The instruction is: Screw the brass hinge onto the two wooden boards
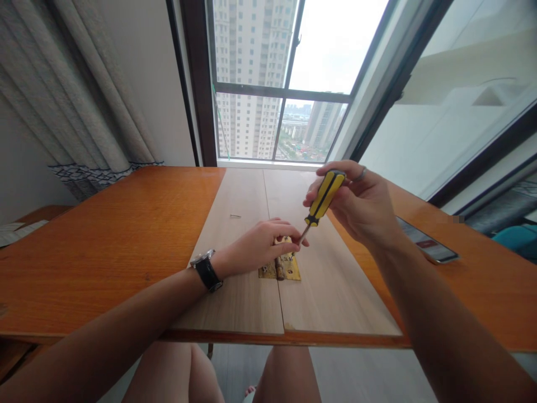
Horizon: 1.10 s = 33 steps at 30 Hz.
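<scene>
A brass hinge (289,271) lies across the seam between two pale wooden boards (335,285). My right hand (361,204) grips the yellow and black handle of a screwdriver (324,197), tilted with its shaft pointing down at the hinge. Over the hinge's upper part rests my left hand (264,246), its thumb and fingers bent around the lower end of the shaft; whether they pinch a screw there is too small to tell. A single screw (235,216) lies on the left board.
The boards sit on an orange-brown table (126,240). A phone (428,240) lies to the right, beyond my right forearm. Behind the table is a window (281,95), with a grey curtain (84,84) at the left. My legs are under the front edge.
</scene>
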Each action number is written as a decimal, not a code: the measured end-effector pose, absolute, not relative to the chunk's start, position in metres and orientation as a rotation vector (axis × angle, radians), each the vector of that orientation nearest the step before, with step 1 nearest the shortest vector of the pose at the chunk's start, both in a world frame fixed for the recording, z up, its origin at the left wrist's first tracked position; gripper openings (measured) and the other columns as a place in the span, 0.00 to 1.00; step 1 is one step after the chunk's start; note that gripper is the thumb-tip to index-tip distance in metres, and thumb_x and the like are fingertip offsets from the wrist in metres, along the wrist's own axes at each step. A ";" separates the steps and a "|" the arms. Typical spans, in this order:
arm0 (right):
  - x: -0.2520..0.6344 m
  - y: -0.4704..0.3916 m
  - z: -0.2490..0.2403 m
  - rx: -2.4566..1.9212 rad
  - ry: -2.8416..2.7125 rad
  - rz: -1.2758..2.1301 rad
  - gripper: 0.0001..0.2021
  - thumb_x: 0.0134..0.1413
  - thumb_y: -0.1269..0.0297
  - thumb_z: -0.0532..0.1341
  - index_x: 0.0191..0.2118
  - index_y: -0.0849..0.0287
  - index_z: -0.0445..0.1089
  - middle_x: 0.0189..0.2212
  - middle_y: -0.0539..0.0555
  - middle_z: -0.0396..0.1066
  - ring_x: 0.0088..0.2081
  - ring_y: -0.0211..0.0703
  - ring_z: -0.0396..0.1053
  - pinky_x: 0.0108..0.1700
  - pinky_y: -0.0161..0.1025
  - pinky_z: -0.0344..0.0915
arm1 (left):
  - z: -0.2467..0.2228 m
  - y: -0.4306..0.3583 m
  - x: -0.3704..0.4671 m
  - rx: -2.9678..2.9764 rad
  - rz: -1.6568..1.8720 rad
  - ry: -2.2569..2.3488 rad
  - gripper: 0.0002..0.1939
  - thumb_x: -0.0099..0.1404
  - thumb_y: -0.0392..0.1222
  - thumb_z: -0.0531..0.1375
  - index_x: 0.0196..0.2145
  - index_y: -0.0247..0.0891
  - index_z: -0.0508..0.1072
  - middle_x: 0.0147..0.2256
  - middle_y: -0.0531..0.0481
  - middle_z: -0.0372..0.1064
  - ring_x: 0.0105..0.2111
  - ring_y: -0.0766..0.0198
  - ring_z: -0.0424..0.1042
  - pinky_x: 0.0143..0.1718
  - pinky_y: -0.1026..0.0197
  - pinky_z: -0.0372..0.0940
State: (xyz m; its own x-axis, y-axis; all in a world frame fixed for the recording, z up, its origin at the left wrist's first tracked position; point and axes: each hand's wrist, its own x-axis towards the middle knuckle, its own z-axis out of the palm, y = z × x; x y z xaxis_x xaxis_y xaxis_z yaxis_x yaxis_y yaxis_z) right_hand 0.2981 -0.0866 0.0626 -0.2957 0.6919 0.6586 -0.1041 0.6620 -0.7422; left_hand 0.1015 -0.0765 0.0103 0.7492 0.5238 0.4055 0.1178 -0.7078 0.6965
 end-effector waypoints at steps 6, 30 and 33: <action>0.292 -0.086 0.060 -0.497 -1.668 0.756 0.19 0.48 0.52 0.71 0.46 0.48 0.74 0.29 0.47 0.76 0.32 0.44 0.76 0.34 0.43 0.77 | 0.009 -0.075 0.102 2.229 0.811 0.503 0.03 0.65 0.35 0.63 0.32 0.37 0.76 0.38 0.51 0.77 0.43 0.62 0.71 0.49 0.60 0.63; 0.304 -0.082 0.058 -0.538 -1.770 0.925 0.15 0.49 0.61 0.72 0.43 0.53 0.75 0.37 0.51 0.76 0.40 0.44 0.76 0.38 0.40 0.76 | 0.009 -0.075 0.101 2.165 0.713 0.569 0.06 0.64 0.39 0.64 0.37 0.36 0.81 0.34 0.50 0.76 0.38 0.62 0.70 0.42 0.61 0.64; 0.302 -0.086 0.062 -0.586 -1.796 0.917 0.24 0.51 0.59 0.71 0.54 0.47 0.70 0.36 0.50 0.75 0.41 0.46 0.75 0.39 0.44 0.76 | 0.009 -0.074 0.100 2.153 0.707 0.548 0.06 0.65 0.38 0.63 0.36 0.37 0.81 0.35 0.50 0.76 0.38 0.62 0.70 0.43 0.60 0.65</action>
State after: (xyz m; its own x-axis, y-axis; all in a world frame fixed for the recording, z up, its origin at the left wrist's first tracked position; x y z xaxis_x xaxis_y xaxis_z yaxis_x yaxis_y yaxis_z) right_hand 0.3024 -0.0857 0.0618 -0.3877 0.7361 0.5549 -0.0180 0.5958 -0.8029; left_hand 0.1002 -0.0737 0.0091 0.7512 0.5863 0.3031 0.1469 -0.5962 0.7893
